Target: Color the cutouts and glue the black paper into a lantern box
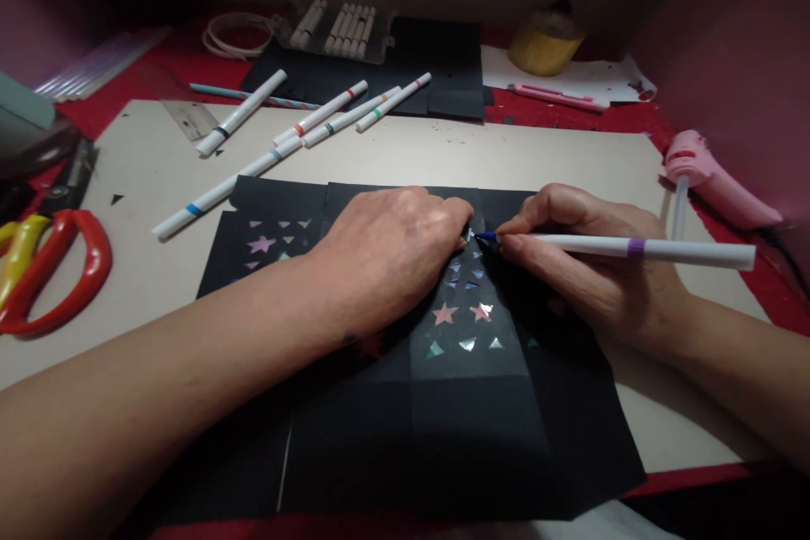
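Note:
A folded black paper sheet [468, 430] with star and triangle cut-outs, backed by a shiny film coloured in places, lies before me. My right hand [582, 253] is closed around a white marker [689, 253] with a purple band. Its dark blue tip touches or nearly touches a small cut-out near the sheet's upper middle. My left hand [398, 245] rests on the sheet with its fingers curled under, ending close beside the marker tip. What those fingers pinch or press is hidden. Pink-orange stars [445, 315] show below the hands, with green-tinted triangles [434, 349] under them.
Several capped markers [234, 186] lie on the pale board [569, 156]. Red-handled scissors [94, 261] are at the left, a pink glue gun [715, 177] at the right. Behind are a marker case [380, 51], yellow tape roll [545, 42] and pink cutter [557, 96].

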`<state>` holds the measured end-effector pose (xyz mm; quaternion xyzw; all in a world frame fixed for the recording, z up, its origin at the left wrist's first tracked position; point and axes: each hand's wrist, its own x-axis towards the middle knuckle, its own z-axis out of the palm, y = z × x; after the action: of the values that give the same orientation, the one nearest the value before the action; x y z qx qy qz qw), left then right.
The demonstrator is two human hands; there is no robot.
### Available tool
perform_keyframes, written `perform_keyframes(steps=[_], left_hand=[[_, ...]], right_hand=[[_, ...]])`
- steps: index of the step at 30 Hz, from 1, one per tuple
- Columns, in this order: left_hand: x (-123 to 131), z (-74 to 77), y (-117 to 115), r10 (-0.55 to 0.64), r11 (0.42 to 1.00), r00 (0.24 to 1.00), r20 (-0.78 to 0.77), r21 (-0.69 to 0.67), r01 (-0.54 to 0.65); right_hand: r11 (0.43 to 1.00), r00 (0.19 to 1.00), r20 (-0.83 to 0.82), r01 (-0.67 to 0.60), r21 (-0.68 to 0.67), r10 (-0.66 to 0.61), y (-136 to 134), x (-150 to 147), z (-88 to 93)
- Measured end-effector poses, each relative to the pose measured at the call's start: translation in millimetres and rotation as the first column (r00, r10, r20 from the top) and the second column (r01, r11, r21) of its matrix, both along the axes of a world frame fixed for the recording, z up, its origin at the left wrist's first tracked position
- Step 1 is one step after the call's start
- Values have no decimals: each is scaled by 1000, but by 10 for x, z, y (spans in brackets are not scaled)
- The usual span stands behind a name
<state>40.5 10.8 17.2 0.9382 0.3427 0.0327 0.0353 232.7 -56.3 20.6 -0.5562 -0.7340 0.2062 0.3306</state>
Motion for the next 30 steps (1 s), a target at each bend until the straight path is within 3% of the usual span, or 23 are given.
perform_keyframes(steps=[30], left_hand=[[-7, -12, 6, -8, 1000, 1000, 2, 10, 8]], right_hand=[[1000, 999, -34, -31, 6, 31, 16, 18, -16]])
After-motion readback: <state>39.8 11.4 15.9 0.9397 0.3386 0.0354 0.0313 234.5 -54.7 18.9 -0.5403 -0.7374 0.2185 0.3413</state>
